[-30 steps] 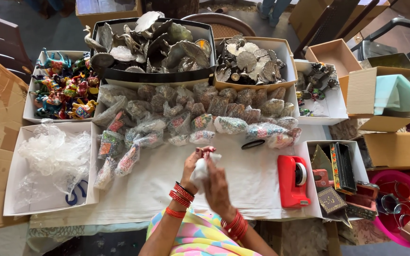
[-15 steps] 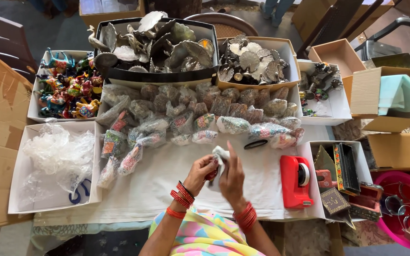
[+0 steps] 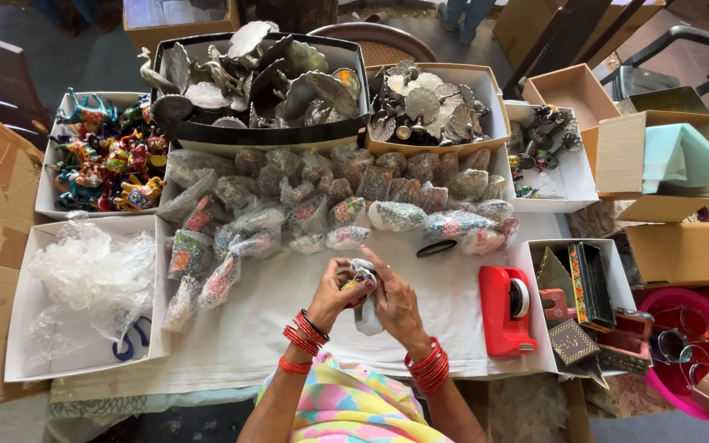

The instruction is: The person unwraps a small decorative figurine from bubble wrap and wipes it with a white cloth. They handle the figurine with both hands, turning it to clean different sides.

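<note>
- Both hands sit a little lower and closer to the body than half a second ago, and the small wrapped figure (image 3: 364, 289) has turned between them.
- Left hand (image 3: 340, 289) curls its fingers around the figure's colourful end, pinching it.
- Right hand (image 3: 395, 299) presses against the clear wrap from the other side, fingers closed on it; red bangles (image 3: 428, 369) ring both wrists.
- Figure is held just above the white cloth on the tabletop (image 3: 289, 320), near the front edge.
- Red tape dispenser (image 3: 506, 310) stands to the right, a box of clear bags (image 3: 84, 287) to the left.
- Farther back lies a row of wrapped figures (image 3: 330, 205).
- Behind them stand a box of painted figures (image 3: 104, 160) and two boxes of metal pieces (image 3: 256, 78).
</note>
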